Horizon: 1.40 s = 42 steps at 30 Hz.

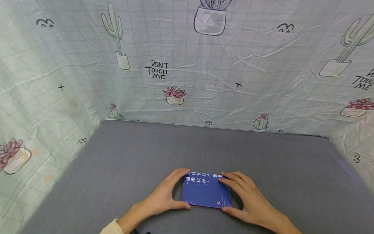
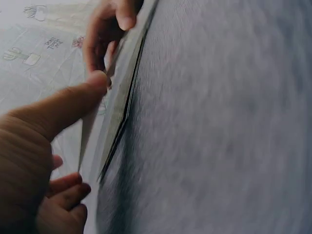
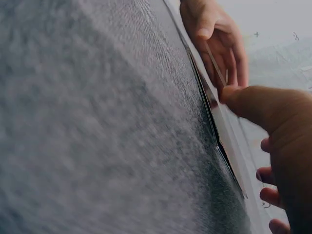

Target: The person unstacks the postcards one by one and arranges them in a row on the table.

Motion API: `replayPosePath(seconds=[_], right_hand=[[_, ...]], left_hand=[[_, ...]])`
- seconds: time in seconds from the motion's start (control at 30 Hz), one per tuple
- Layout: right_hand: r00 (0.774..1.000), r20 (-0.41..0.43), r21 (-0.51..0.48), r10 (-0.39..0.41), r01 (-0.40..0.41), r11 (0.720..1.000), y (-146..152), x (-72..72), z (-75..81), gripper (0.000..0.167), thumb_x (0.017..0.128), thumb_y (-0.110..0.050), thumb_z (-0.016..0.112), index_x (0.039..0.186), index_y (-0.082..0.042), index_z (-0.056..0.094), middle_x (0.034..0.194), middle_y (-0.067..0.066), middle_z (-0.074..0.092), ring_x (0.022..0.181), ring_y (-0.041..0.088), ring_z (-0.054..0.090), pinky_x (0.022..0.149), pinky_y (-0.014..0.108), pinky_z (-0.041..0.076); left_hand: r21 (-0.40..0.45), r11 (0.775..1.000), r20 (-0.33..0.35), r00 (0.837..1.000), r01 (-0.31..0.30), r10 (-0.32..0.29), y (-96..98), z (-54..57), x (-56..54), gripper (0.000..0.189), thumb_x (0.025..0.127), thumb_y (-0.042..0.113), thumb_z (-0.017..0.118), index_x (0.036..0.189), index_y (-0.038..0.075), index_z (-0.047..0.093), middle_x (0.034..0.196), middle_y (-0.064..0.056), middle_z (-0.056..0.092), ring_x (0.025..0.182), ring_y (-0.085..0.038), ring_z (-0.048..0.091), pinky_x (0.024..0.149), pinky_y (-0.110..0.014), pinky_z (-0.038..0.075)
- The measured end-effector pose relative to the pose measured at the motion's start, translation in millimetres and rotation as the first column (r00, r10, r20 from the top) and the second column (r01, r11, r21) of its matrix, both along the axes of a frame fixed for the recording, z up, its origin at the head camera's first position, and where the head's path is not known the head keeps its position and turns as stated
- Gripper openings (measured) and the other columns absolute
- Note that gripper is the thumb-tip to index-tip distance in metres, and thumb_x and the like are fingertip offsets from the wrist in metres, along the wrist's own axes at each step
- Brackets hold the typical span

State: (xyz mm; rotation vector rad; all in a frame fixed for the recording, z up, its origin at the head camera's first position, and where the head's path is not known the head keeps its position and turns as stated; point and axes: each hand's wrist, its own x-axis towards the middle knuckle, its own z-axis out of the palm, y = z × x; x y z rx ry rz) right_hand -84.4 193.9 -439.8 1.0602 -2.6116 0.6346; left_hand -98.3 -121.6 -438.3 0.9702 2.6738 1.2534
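A blue notebook-like piece [image 1: 205,191] with white Chinese characters and a small crescent moon is in the lower middle of the head view. My left hand [image 1: 163,195] holds its left side, thumb at the near corner and fingers at the far one. The right hand [image 1: 251,201] grips the right side in the same way. Seen edge-on in the left wrist view, a thin panel [image 2: 87,134] is between thumb and fingers, at an angle to a thicker pale layer with a dark edge [image 2: 117,117]. Whether the two are joined cannot be told.
The grey cloth-covered table [image 1: 146,149] stretches around the hands. A pale curtain [image 1: 201,65] printed with cacti and "DON'T TOUCH ME" stands along its back and sides. Part of a small black object [image 1: 143,232] shows at the bottom edge.
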Motion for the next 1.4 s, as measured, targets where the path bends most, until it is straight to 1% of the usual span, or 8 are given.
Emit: replayPosePath(seconds=[0.07, 0.17, 0.4, 0.63, 0.87, 1.13, 1.23, 1.4], right_hand=[[1.000, 0.004, -0.003, -0.003, 0.003, 1.000, -0.3, -0.6, 2.5, 0.073, 0.080, -0.055, 0.071, 0.140, -0.020, 0.048, 0.143, 0.001, 0.044, 0.126, 0.021, 0.038, 0.096, 0.050, 0.034], [1.000, 0.015, -0.012, -0.001, 0.001, 1.000, -1.1, -1.4, 5.9, 0.072, 0.080, -0.054, 0.071, 0.140, -0.022, 0.047, 0.144, 0.001, 0.043, 0.126, 0.019, 0.038, 0.094, 0.051, 0.038], [0.997, 0.074, -0.036, 0.008, -0.005, 0.999, -7.9, -1.6, 14.9, 0.071, 0.082, -0.050, 0.071, 0.142, -0.023, 0.044, 0.148, 0.002, 0.037, 0.127, 0.018, 0.038, 0.094, 0.048, 0.044], [0.989, 0.143, -0.106, 0.042, -0.027, 0.994, -16.6, -8.6, 21.7, 0.075, 0.081, -0.046, 0.074, 0.144, -0.023, 0.040, 0.152, 0.000, 0.026, 0.130, 0.022, 0.036, 0.093, 0.044, 0.049], [0.987, 0.141, -0.147, 0.073, -0.052, 0.988, -22.0, -16.1, 27.5, 0.080, 0.078, -0.045, 0.076, 0.145, -0.020, 0.040, 0.151, 0.001, 0.028, 0.131, 0.021, 0.036, 0.094, 0.042, 0.049], [0.987, 0.117, -0.160, 0.114, -0.095, 0.983, -36.2, -27.3, 31.2, 0.075, 0.081, -0.045, 0.073, 0.143, -0.018, 0.041, 0.145, 0.006, 0.036, 0.128, 0.019, 0.037, 0.092, 0.039, 0.050], [0.987, 0.111, -0.171, 0.120, -0.100, 0.980, -41.2, -31.5, 32.7, 0.074, 0.082, -0.045, 0.073, 0.143, -0.016, 0.042, 0.145, 0.008, 0.036, 0.128, 0.021, 0.036, 0.093, 0.040, 0.049], [0.989, 0.080, -0.191, 0.127, -0.110, 0.975, -49.2, -39.9, 36.1, 0.072, 0.082, -0.044, 0.073, 0.141, -0.015, 0.044, 0.146, 0.005, 0.036, 0.129, 0.021, 0.036, 0.096, 0.041, 0.047]], left_hand=[[0.010, 1.000, -0.025, 1.000, 0.011, -0.011, -1.4, 3.0, -1.2, 0.099, 0.066, 0.042, 0.086, 0.146, 0.012, 0.036, 0.146, 0.002, 0.036, 0.134, -0.020, 0.035, 0.106, -0.046, 0.035], [0.025, 1.000, -0.046, 0.999, 0.014, -0.013, -3.3, 7.1, -2.1, 0.097, 0.068, 0.043, 0.085, 0.146, 0.014, 0.037, 0.147, 0.003, 0.036, 0.134, -0.019, 0.036, 0.105, -0.046, 0.036], [0.034, 0.999, -0.036, 0.999, -0.014, 0.016, -8.0, 11.8, -3.0, 0.096, 0.068, 0.041, 0.085, 0.148, 0.023, 0.033, 0.149, -0.003, 0.037, 0.135, -0.019, 0.035, 0.106, -0.048, 0.035], [0.090, 0.995, -0.040, 0.998, -0.049, 0.053, -18.0, 16.5, -7.3, 0.096, 0.065, 0.034, 0.089, 0.145, 0.021, 0.038, 0.145, -0.003, 0.043, 0.130, -0.017, 0.043, 0.106, -0.043, 0.035], [0.211, 0.977, 0.044, 0.999, -0.038, 0.029, -31.9, 25.4, -12.3, 0.095, 0.065, 0.018, 0.090, 0.145, 0.023, 0.038, 0.146, -0.001, 0.042, 0.130, -0.018, 0.044, 0.108, -0.032, 0.032], [0.302, 0.953, 0.074, 0.997, -0.013, -0.010, -45.3, 32.7, -16.4, 0.093, 0.066, -0.004, 0.085, 0.145, 0.008, 0.037, 0.148, -0.008, 0.036, 0.133, -0.031, 0.039, 0.109, -0.025, 0.028], [0.313, 0.949, 0.090, 0.996, -0.014, -0.015, -49.0, 34.6, -17.7, 0.090, 0.070, -0.003, 0.083, 0.146, 0.011, 0.035, 0.151, -0.006, 0.032, 0.135, -0.028, 0.037, 0.109, -0.025, 0.027], [0.330, 0.943, 0.114, 0.994, -0.038, 0.001, -56.0, 39.5, -18.3, 0.087, 0.075, 0.009, 0.082, 0.147, 0.020, 0.035, 0.153, 0.003, 0.027, 0.137, -0.021, 0.034, 0.109, -0.030, 0.028]])
